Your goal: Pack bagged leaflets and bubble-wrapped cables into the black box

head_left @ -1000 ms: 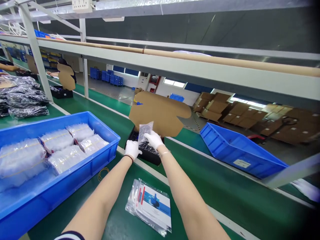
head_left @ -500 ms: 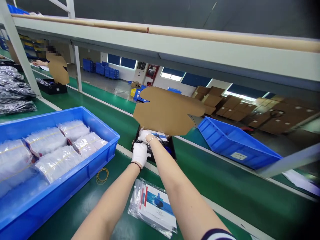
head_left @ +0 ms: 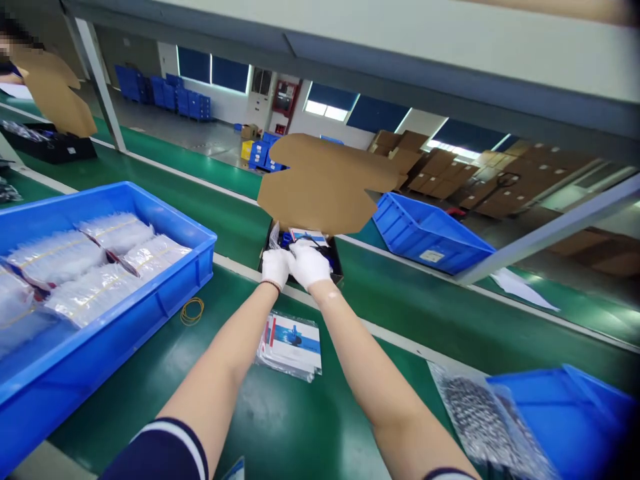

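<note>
An open black box [head_left: 339, 270] with a raised brown cardboard lid [head_left: 320, 190] stands on the green belt. Inside lie a printed booklet [head_left: 310, 236], clear plastic wrap [head_left: 275, 235] and dark and blue parts. My left hand [head_left: 275, 268], in a white glove, is closed at the near left of the box. Beside it my right hand [head_left: 310, 265], also gloved, is closed over the box's middle. What the fingers hold is hidden behind the gloves. Bagged booklets [head_left: 295, 341] with a blue picture lie on the table below my hands.
At the left a blue bin [head_left: 205, 257] holds several banded packs [head_left: 155, 255]. Yellow rubber bands [head_left: 192, 311] lie near it. Another blue bin [head_left: 425, 233] stands behind the belt. At lower right are a bag of small dark parts [head_left: 480, 417] and a blue bin [head_left: 565, 413]. A post [head_left: 550, 227] slants at right.
The view has tipped down and shifted right, bringing in the bag and bin at lower right. My hands, earlier overlapping at the box's left side, are now side by side, the right one farther right.
</note>
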`<state>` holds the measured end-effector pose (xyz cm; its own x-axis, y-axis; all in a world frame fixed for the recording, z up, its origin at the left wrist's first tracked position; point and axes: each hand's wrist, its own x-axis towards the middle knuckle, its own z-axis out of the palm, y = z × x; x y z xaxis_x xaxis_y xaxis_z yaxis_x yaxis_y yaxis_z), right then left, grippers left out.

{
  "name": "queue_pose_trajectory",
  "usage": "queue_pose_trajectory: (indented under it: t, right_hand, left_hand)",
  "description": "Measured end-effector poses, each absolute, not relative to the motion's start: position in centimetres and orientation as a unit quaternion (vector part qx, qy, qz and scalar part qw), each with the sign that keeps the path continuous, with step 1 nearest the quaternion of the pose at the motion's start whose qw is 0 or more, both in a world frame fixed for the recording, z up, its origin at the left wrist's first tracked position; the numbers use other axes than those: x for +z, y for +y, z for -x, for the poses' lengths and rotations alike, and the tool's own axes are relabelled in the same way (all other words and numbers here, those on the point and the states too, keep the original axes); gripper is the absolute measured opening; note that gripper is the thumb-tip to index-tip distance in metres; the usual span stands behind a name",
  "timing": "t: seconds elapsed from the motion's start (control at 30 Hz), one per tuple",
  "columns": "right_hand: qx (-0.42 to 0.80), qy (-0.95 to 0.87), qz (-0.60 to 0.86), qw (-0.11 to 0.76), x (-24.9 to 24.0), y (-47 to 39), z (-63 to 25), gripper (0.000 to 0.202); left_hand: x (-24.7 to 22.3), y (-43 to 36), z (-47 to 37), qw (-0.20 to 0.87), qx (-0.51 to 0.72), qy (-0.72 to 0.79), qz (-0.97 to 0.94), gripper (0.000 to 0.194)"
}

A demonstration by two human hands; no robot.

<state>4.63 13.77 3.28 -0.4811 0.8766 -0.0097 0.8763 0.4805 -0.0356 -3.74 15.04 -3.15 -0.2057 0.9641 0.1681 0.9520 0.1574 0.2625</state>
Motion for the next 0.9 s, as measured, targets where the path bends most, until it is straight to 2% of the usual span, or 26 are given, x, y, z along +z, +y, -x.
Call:
queue_pose_trajectory:
  t: [0.07,0.1,0.17,0.2,0.27,0.37,0.43,0.5,0.57,0.63,0.7,0.73,0.83,0.9]
  right_hand:
    - [0.025,-0.837,0.543,0.065,1.1,9.4,-8.8,0.062]
    - [0.048,-0.817,0.571,0.061,-0.3,7.3,-10.8,0.079]
    - [0.155,-0.762,0.626,0.054,-3.3,4.1,-14.1,0.106]
    - [0.219,-0.731,0.642,0.078,-4.6,3.2,-15.6,0.107]
    - [0.319,-0.678,0.644,0.154,-6.4,2.6,-17.9,0.084]
    - [0.351,-0.65,0.63,0.237,-7.1,3.3,-19.8,0.04]
    - [0.339,-0.647,0.63,0.261,-6.6,3.4,-19.9,0.035]
    - [0.336,-0.648,0.619,0.288,-5.9,2.7,-19.3,0.038]
    - [0.337,-0.668,0.594,0.295,-5.1,1.9,-19.0,0.036]
    - [0.337,-0.703,0.563,0.273,-4.2,1.5,-20.3,0.032]
    - [0.271,-0.759,0.555,0.206,-3.1,1.2,-24.0,0.028]
    - [0.205,-0.782,0.569,0.152,-2.5,1.0,-26.7,0.032]
    - [-0.028,-0.746,0.665,-0.029,-1.4,-0.6,-35.9,0.063]
    - [-0.063,-0.69,0.719,-0.052,-1.3,-1.6,-41.0,0.066]
  left_hand:
    - [-2.8,15.5,3.6,0.026,0.154,0.749,-0.644,0.041]
    - [-2.6,15.5,3.5,0.027,0.152,0.742,-0.652,0.049]
    - [-1.8,15.2,3.6,0.022,0.153,0.726,-0.67,0.065]
    - [-1.4,14.7,3.6,0.014,0.155,0.715,-0.682,0.069]
    - [-0.5,12.8,3.8,-0.004,0.181,0.685,-0.706,0.066]
    - [-0.1,8.2,3.5,0.029,0.298,0.65,-0.698,0.035]
    - [-0.9,4.7,2.6,0.135,0.366,0.618,-0.683,0.028]
    - [-2.2,1.6,1.3,0.287,0.362,0.576,-0.674,0.021]
    - [-3.3,-0.5,0.2,0.386,0.371,0.566,-0.627,0.026]
    - [-3.6,-1.6,-0.2,0.401,0.407,0.565,-0.595,0.03]
    - [-3.2,-1.9,0.3,0.391,0.434,0.566,-0.581,0.033]
    - [-2.8,-1.9,0.6,0.39,0.437,0.569,-0.577,0.034]
    - [-1.6,-2.0,1.8,0.392,0.428,0.578,-0.574,0.036]
    - [-1.2,-2.0,2.1,0.396,0.424,0.579,-0.573,0.037]
